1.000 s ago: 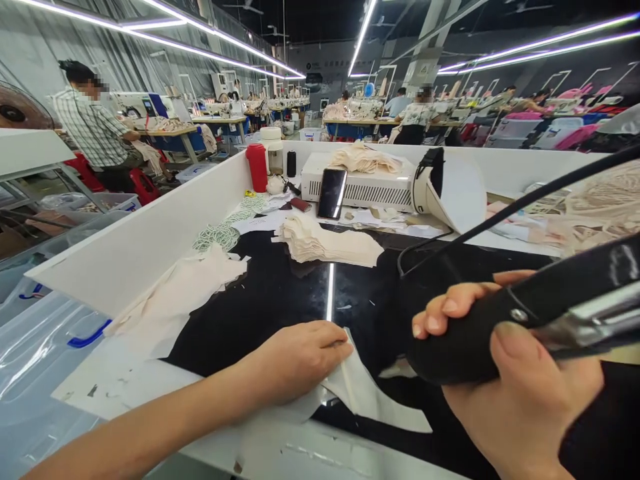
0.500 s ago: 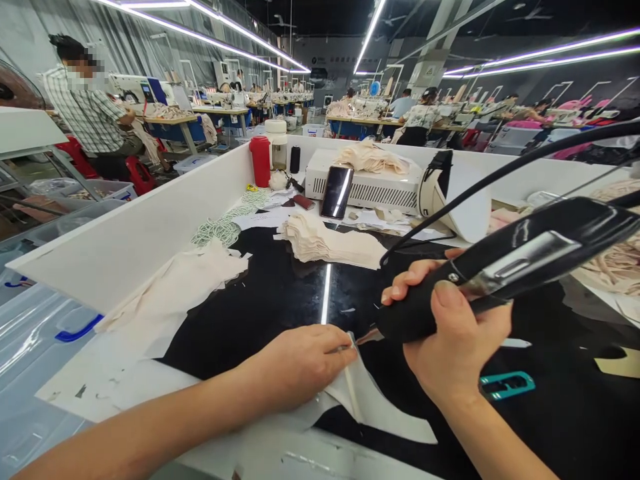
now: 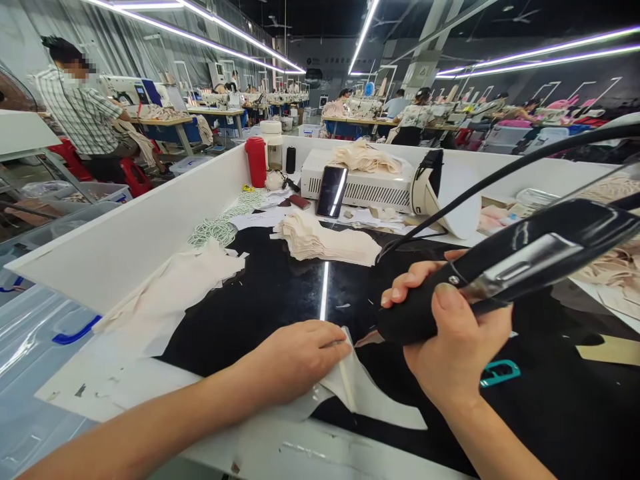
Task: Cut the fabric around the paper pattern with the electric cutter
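Glossy black worktable [image 3: 280,293], busy sewing hall

1. A glossy black worktable [image 3: 280,300] with white side walls carries everything.
2. A stack of cream fabric pieces [image 3: 325,243] lies at its middle.
3. Left of the stack lie loose cream pieces [image 3: 195,277] and green-white cord [image 3: 215,232].
4. Behind the stack stand a white machine box [image 3: 370,190], a phone [image 3: 333,192] and a red bottle [image 3: 256,162].
5. Nearer than the stack lies a white fabric piece [image 3: 370,400].
6. Right of that lies a teal clip [image 3: 500,373].
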The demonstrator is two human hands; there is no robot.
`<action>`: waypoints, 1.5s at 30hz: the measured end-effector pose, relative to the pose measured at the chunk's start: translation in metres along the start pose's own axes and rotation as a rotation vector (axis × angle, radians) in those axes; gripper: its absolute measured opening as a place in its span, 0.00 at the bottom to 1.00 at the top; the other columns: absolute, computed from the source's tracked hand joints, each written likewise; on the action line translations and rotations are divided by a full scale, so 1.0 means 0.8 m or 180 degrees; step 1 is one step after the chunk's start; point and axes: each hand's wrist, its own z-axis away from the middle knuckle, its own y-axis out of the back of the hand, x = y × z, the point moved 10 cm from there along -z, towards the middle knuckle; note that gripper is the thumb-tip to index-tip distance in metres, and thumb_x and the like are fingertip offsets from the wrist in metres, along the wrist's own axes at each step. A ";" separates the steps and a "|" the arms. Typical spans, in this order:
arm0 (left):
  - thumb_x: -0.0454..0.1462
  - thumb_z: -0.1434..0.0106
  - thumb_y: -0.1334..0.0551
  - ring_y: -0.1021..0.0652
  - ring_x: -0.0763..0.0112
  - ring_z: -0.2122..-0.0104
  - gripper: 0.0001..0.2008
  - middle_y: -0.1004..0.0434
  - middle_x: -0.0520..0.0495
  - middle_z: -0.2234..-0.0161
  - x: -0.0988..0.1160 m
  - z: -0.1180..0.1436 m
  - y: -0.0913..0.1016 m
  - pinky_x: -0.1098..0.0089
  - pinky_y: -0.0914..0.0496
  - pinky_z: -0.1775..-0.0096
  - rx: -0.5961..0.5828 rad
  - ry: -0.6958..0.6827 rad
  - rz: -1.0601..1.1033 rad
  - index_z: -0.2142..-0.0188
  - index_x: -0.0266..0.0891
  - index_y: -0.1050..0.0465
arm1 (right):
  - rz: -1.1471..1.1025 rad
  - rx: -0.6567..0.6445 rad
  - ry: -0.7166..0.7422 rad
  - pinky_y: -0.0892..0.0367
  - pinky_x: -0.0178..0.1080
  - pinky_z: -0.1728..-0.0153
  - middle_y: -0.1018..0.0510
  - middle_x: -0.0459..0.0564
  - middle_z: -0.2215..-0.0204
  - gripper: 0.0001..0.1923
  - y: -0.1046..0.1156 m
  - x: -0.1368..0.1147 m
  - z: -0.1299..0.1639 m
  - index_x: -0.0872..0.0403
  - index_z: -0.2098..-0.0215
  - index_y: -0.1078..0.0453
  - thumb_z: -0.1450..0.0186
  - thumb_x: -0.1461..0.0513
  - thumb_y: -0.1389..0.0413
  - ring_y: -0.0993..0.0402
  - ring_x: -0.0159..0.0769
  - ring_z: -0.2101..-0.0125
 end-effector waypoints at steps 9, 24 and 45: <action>0.30 0.16 0.41 0.12 0.60 0.46 0.11 0.13 0.39 0.44 0.000 0.001 0.005 0.63 0.16 0.42 0.0071 -0.0049 -0.0046 0.43 0.35 0.20 | 0.0043 -0.0075 0.0041 0.21 0.40 0.75 0.19 0.38 0.69 0.22 -0.003 -0.001 0.005 0.45 0.51 0.27 0.35 0.53 0.23 0.21 0.35 0.77; 0.29 0.18 0.40 0.12 0.56 0.44 0.14 0.15 0.35 0.39 -0.004 0.009 -0.001 0.60 0.16 0.42 -0.0113 -0.0263 -0.0124 0.39 0.38 0.19 | 0.0007 0.0060 0.0023 0.21 0.39 0.78 0.18 0.37 0.71 0.23 0.005 -0.009 0.004 0.45 0.53 0.26 0.38 0.54 0.21 0.22 0.34 0.78; 0.30 0.16 0.42 0.14 0.56 0.40 0.15 0.17 0.34 0.37 -0.005 0.013 0.001 0.60 0.17 0.38 -0.0243 -0.0431 -0.0188 0.39 0.39 0.19 | -0.0009 -0.0269 0.0044 0.20 0.37 0.70 0.15 0.36 0.67 0.18 -0.001 0.000 0.020 0.44 0.51 0.25 0.30 0.54 0.24 0.20 0.32 0.74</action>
